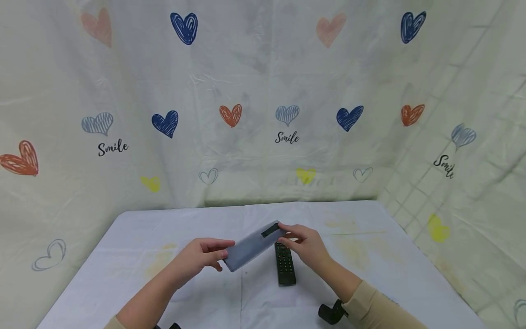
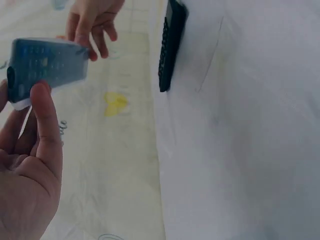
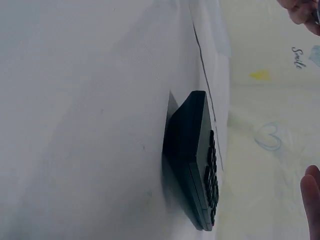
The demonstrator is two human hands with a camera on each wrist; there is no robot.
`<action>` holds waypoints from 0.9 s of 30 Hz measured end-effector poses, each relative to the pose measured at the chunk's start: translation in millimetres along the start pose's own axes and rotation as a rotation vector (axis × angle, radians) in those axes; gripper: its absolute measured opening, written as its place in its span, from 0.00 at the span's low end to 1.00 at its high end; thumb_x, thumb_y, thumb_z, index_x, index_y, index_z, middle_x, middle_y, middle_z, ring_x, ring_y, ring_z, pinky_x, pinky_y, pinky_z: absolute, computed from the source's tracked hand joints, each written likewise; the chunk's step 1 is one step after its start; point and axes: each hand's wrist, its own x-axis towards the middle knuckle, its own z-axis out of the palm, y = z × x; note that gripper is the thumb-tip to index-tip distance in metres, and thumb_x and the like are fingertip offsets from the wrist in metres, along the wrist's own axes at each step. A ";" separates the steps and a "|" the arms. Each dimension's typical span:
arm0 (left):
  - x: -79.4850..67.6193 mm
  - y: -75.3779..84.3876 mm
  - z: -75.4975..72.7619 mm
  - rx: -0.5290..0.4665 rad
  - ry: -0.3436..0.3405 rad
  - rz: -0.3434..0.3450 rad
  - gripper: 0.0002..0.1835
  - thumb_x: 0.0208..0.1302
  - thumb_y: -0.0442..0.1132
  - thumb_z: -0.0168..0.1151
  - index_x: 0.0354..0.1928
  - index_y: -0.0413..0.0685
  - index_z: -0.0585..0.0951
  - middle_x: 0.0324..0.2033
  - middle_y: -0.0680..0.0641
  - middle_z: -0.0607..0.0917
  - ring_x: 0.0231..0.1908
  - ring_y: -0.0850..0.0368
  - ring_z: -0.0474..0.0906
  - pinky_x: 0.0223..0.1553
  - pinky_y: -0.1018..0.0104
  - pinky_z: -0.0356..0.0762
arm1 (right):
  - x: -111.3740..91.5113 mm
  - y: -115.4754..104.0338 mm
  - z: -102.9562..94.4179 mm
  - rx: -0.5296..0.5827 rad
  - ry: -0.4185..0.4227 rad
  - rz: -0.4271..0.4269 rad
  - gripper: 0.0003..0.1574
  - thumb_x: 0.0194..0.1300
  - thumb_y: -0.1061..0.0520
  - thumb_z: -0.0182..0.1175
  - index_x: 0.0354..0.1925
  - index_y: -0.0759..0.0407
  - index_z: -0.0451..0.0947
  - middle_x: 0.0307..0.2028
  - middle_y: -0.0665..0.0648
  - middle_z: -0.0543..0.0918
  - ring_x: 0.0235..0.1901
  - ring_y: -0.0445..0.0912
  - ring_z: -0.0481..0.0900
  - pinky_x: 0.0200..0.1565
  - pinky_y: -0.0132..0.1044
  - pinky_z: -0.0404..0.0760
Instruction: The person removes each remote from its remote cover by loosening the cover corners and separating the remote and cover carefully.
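Both hands hold up a flat, grey-blue rectangular device (image 1: 250, 249) with a dark patch near one end; its other face, in the left wrist view, bears rows of small marks. My left hand (image 1: 203, 256) pinches its near left end between thumb and fingers. At the upper right end, my right hand (image 1: 306, 246) pinches the corner. Below, on the table, lies a long black device with rows of buttons (image 1: 284, 265), like a remote control; neither hand touches it. In the right wrist view only fingertips (image 3: 311, 197) of the right hand show at the edge.
A white cloth with a crease and yellowish stains covers the table (image 1: 197, 301). Behind and beside it hangs a pale curtain (image 1: 255, 59) printed with hearts and "Smile". A black fitting (image 1: 332, 313) sits by the right sleeve (image 1: 374, 304).
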 end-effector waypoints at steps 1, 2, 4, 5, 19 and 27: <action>0.0 -2.1 1.9 0.012 0.009 -0.009 0.24 0.67 0.45 0.65 0.62 0.44 0.79 0.55 0.44 0.83 0.42 0.47 0.83 0.43 0.60 0.83 | 0.9 -0.3 -1.5 -0.032 0.001 -0.034 0.26 0.57 0.58 0.72 0.56 0.55 0.84 0.44 0.51 0.87 0.40 0.44 0.86 0.36 0.32 0.85; 0.0 -3.9 4.2 0.022 0.017 -0.016 0.24 0.66 0.45 0.66 0.62 0.44 0.80 0.54 0.44 0.83 0.42 0.49 0.83 0.42 0.60 0.83 | 1.8 -0.7 -2.9 -0.062 0.001 -0.066 0.26 0.57 0.59 0.73 0.55 0.54 0.84 0.43 0.50 0.87 0.40 0.44 0.86 0.35 0.31 0.85; -0.1 -7.9 9.4 0.025 0.029 -0.027 0.24 0.65 0.44 0.67 0.61 0.43 0.79 0.54 0.43 0.83 0.42 0.52 0.83 0.40 0.60 0.83 | 3.5 -0.9 -5.3 -0.116 0.002 -0.126 0.26 0.56 0.60 0.73 0.54 0.54 0.84 0.42 0.49 0.87 0.39 0.45 0.86 0.35 0.30 0.84; -0.2 -10.0 11.9 0.024 0.030 -0.034 0.25 0.65 0.43 0.67 0.62 0.42 0.78 0.54 0.43 0.83 0.42 0.52 0.83 0.40 0.60 0.83 | 4.4 -1.1 -6.3 -0.133 0.000 -0.154 0.26 0.55 0.61 0.74 0.54 0.54 0.85 0.42 0.49 0.87 0.39 0.46 0.86 0.34 0.29 0.84; -0.5 -27.3 30.7 -0.041 -0.076 -0.109 0.37 0.62 0.31 0.67 0.73 0.46 0.66 0.45 0.43 0.86 0.38 0.53 0.84 0.37 0.59 0.82 | 9.9 -3.7 -7.7 -0.140 -0.169 -0.172 0.29 0.59 0.60 0.72 0.59 0.52 0.81 0.48 0.50 0.84 0.40 0.43 0.85 0.37 0.30 0.84; 4.9 -37.2 48.8 -0.075 -0.035 -0.092 0.43 0.60 0.26 0.67 0.76 0.54 0.61 0.42 0.44 0.83 0.37 0.53 0.83 0.36 0.58 0.82 | 18.5 -12.6 7.9 0.425 -0.077 0.283 0.34 0.64 0.62 0.67 0.67 0.61 0.71 0.52 0.67 0.81 0.41 0.50 0.86 0.44 0.48 0.85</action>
